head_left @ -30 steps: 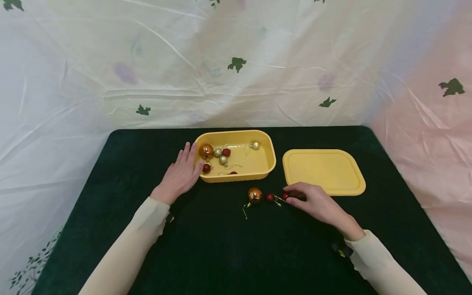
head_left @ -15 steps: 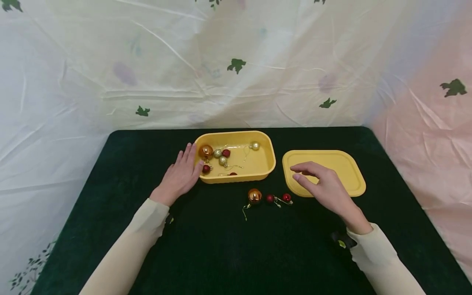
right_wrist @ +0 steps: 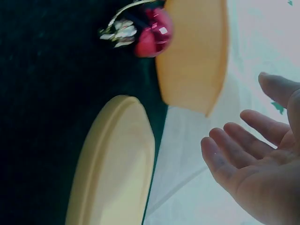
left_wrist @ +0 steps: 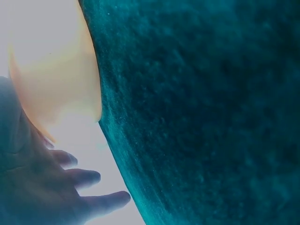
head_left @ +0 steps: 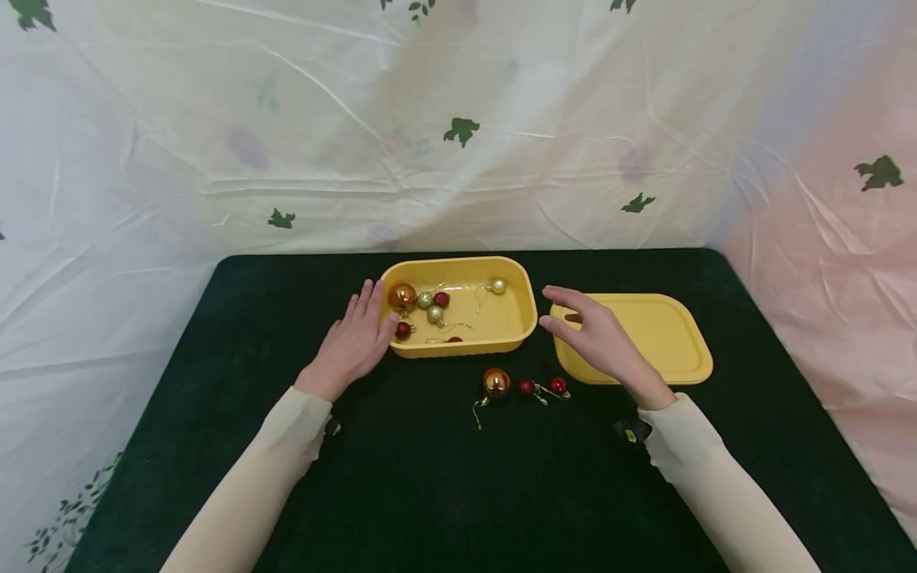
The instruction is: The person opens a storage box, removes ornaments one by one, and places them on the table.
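My left hand [head_left: 349, 342] lies with extended fingers along the left end of a yellow plastic box [head_left: 494, 318], touching its wall. Inside the box are several small Christmas baubles: an orange one [head_left: 403, 296], gold ones [head_left: 435, 314] and dark red ones [head_left: 441, 299]. My right hand [head_left: 598, 334] hovers over the left part of the yellow lid [head_left: 666, 342], its thumb and fingers apart and holding nothing. In front of the box an orange bauble [head_left: 497, 382] and two red baubles [head_left: 558, 385] with gold strings lie on the dark green cloth.
The lid lies flat to the right of the box. A dark green cloth [head_left: 444, 493] covers the table. Behind the table's back edge hangs a pale fabric curtain [head_left: 344, 191] with leaf prints.
My right hand has left the red bauble at the front, rising and then shifting left toward the box's right end. The left hand keeps its place at the box.
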### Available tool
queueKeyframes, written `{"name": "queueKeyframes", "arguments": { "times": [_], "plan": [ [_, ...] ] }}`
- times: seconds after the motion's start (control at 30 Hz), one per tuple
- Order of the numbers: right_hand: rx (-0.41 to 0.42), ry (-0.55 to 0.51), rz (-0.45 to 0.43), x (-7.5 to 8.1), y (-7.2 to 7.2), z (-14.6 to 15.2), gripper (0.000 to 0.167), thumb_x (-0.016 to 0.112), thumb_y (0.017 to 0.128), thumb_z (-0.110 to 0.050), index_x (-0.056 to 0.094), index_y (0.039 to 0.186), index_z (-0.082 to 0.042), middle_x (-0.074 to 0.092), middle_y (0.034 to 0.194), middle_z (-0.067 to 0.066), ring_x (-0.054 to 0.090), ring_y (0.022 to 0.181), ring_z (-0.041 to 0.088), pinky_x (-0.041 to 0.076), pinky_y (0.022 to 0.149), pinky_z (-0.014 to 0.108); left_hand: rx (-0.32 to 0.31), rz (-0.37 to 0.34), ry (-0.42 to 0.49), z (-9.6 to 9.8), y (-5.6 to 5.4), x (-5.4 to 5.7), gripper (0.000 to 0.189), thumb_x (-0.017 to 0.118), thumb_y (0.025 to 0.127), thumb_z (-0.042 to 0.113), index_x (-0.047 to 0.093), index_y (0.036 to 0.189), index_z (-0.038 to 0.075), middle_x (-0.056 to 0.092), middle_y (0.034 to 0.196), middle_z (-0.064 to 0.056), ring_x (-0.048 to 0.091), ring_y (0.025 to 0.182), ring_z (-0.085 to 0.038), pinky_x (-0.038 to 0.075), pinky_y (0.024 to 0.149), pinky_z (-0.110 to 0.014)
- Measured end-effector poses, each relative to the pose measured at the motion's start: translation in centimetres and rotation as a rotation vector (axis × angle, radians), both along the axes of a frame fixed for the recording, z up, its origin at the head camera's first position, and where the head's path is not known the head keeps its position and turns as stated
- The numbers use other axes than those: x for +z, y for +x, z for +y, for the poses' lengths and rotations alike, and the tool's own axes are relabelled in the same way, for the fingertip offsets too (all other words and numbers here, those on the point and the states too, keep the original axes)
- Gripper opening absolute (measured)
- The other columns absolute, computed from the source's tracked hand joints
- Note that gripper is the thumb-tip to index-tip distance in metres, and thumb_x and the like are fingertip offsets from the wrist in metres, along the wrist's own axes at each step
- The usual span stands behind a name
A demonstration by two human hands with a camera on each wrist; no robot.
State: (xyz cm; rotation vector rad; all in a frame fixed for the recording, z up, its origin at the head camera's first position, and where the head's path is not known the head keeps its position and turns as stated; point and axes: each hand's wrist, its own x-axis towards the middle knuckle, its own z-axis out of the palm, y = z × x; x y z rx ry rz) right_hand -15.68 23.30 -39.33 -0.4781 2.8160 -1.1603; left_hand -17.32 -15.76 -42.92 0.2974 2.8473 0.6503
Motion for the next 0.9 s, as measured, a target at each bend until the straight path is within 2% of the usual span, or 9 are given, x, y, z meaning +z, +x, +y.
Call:
{"name": "queueKeyframes", "arguments": {
  "times": [0.33,0.47,0.7,0.8,0.9],
  "plan": [
    [0.072,0.060,-0.051,-0.7,-1.5,-0.4,0.071,0.065,0.103,-0.043,0.039,0.161,-0.011,0.030,0.169,0.007,0.035,0.151,0.034,0.040,0.114,0.058,-0.018,0.016,-0.061,-0.2,-0.4,0.9,0.079,0.025,0.109,0.058,-0.006,0.167,0.014,-0.013,0.173,-0.012,0.001,0.158,-0.041,0.015,0.120,-0.070],
    [0.097,0.067,-0.057,-0.8,-1.7,-0.6,0.071,0.064,0.103,-0.042,0.038,0.161,-0.011,0.027,0.170,0.005,0.033,0.152,0.034,0.038,0.115,0.058,-0.020,0.039,-0.075,-0.1,-0.6,1.2,0.081,0.026,0.109,0.060,0.001,0.167,0.010,-0.012,0.173,-0.013,0.001,0.158,-0.041,0.013,0.120,-0.070],
    [0.126,0.074,-0.063,-0.9,-1.8,-0.7,0.067,0.065,0.104,-0.035,0.040,0.159,-0.007,0.027,0.170,0.006,0.034,0.151,0.035,0.035,0.117,0.058,-0.051,0.197,-0.050,2.1,-1.1,2.4,0.077,0.035,0.109,0.055,0.017,0.166,0.005,0.000,0.173,-0.016,0.004,0.158,-0.040,0.006,0.120,-0.071],
    [0.136,0.073,-0.065,-1.1,-1.6,-0.7,0.067,0.065,0.104,-0.034,0.041,0.158,-0.004,0.028,0.170,0.008,0.035,0.150,0.036,0.034,0.117,0.059,-0.089,0.265,-0.005,3.7,-1.2,3.2,0.072,0.043,0.110,0.048,0.026,0.163,0.003,0.013,0.172,-0.018,0.012,0.157,-0.039,0.010,0.122,-0.068],
    [0.144,0.080,-0.055,-1.3,-1.6,-0.8,0.067,0.065,0.104,-0.034,0.041,0.158,-0.002,0.028,0.169,0.010,0.035,0.150,0.037,0.035,0.117,0.059,-0.124,0.330,0.061,5.2,-1.4,4.0,0.066,0.050,0.109,0.040,0.035,0.159,0.001,0.032,0.165,-0.020,0.029,0.152,-0.038,0.022,0.123,-0.059]
  ]
}}
